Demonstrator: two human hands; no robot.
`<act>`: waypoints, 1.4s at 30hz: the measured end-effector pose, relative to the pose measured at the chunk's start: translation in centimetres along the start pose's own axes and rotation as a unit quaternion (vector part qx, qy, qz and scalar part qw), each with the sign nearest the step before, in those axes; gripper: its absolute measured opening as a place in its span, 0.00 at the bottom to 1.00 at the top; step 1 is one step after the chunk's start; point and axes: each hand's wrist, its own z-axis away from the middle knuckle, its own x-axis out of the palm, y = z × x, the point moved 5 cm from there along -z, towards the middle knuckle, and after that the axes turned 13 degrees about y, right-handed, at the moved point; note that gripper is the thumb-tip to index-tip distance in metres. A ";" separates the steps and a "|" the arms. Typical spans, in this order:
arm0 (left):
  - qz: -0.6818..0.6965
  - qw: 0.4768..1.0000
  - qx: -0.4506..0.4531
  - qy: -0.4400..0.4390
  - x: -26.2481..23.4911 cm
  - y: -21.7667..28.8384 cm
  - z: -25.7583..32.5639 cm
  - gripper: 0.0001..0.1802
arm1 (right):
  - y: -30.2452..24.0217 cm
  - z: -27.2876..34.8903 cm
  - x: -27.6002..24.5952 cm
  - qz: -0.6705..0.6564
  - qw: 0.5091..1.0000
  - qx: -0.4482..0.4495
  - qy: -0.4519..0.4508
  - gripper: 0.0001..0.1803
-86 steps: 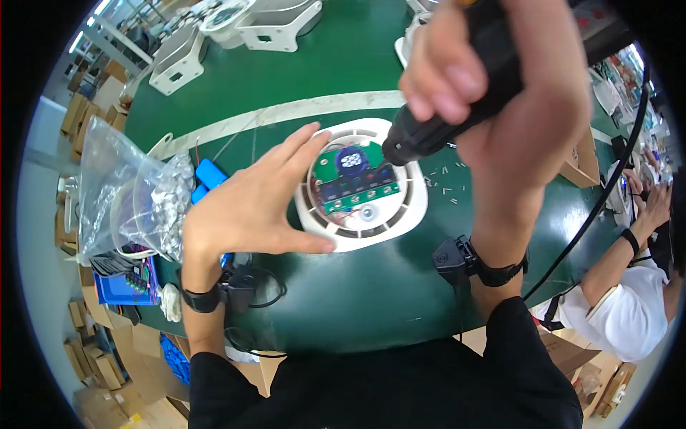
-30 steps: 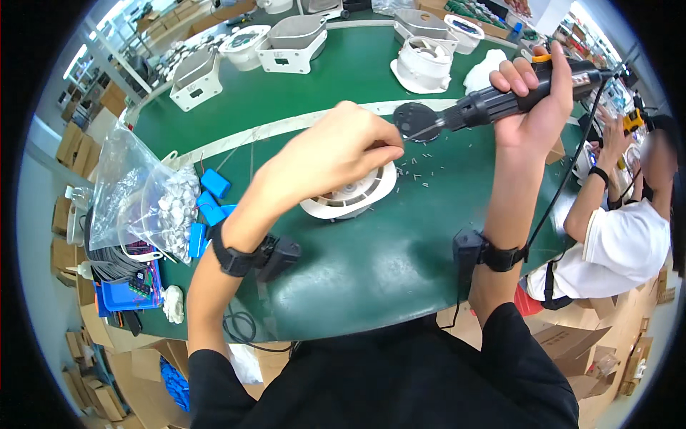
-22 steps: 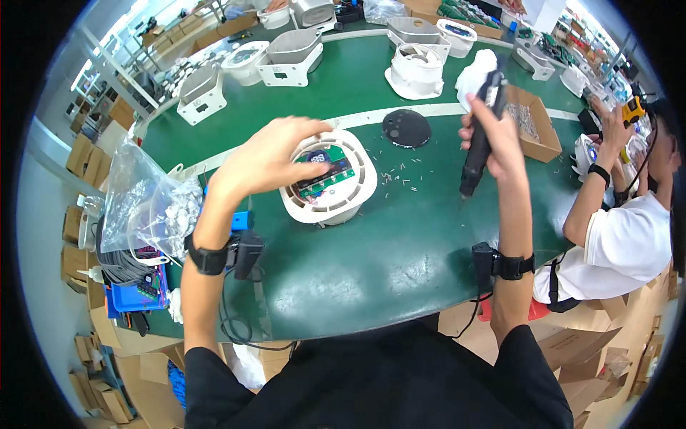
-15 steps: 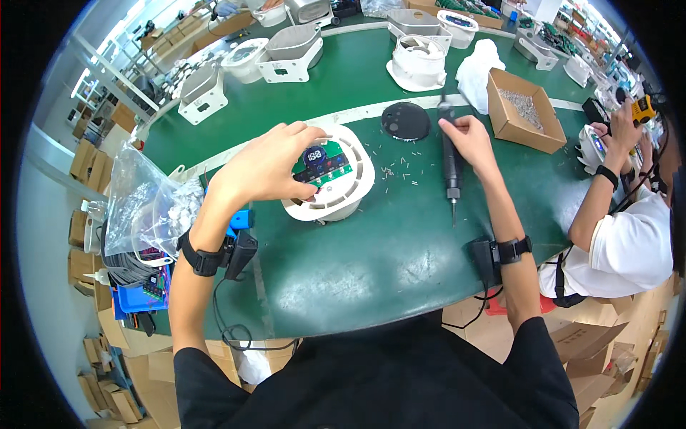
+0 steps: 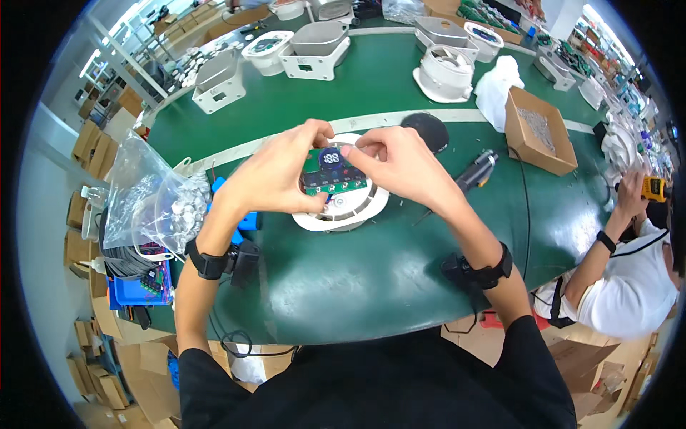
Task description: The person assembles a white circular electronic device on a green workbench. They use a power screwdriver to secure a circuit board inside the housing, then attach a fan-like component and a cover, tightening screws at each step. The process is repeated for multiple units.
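Observation:
A white rounded housing (image 5: 371, 207) lies on the green table, with a green circuit board (image 5: 348, 185) on top, bearing a small lit display and a row of buttons. My left hand (image 5: 268, 171) spans the housing's left side, fingers at the far rim and thumb beside the board's near left corner. At the board's far right edge, my right hand (image 5: 407, 161) is closed, its thumb by the display; the fingertips' exact contact is partly hidden. Right of that hand lies a dark electric screwdriver (image 5: 477, 171) with a cable. Behind my right wrist sits a black round disc (image 5: 426, 133).
An open cardboard box (image 5: 547, 136) of small screws stands at the right, beside a white bag (image 5: 499, 91). Grey-white housings (image 5: 314, 61) line the far side. A plastic bag of white parts (image 5: 161, 200) and a blue tray (image 5: 139, 289) are left. A co-worker's arm (image 5: 600, 250) is at right.
My right hand has let go of the screwdriver, which now lies on the table, and moved left to the circuit board. My left hand stays at the housing.

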 end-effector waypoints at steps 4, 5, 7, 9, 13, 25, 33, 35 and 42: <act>-0.075 0.995 0.072 0.008 0.4 -0.4 0.8 0.41 | 0.2 -0.7 1.1 -0.039 0.999 -0.007 -0.013 0.21; -0.078 0.993 0.083 -0.005 0.6 -0.4 0.8 0.41 | 0.4 -0.9 1.4 -0.056 0.998 -0.010 -0.002 0.19; -0.085 0.991 0.103 -0.030 0.6 -0.1 0.1 0.40 | 1.0 -1.3 1.8 -0.087 0.996 -0.016 0.022 0.16; -0.160 0.976 0.081 -0.125 1.0 -0.2 -1.1 0.39 | 2.1 -2.0 2.2 -0.136 0.991 0.000 0.003 0.14; -0.297 0.920 0.118 -0.228 1.5 2.1 -3.5 0.38 | 3.4 -2.7 2.4 -0.089 0.995 0.011 -0.052 0.13; 0.181 0.955 -0.219 0.084 -0.5 -4.0 0.6 0.47 | -0.9 -1.3 5.7 -0.252 0.966 0.053 0.018 0.19; 0.271 0.948 -0.156 0.058 -0.3 -9.1 1.2 0.20 | -0.4 -1.3 5.7 -0.402 0.901 0.155 -0.054 0.14; 0.314 0.929 -0.172 0.092 0.6 -8.9 0.5 0.21 | 0.1 -1.4 5.2 -0.409 0.891 0.185 -0.071 0.15; 0.217 0.916 -0.200 0.272 1.4 -9.4 0.2 0.34 | 0.2 -1.8 6.0 -0.433 0.876 0.200 -0.074 0.14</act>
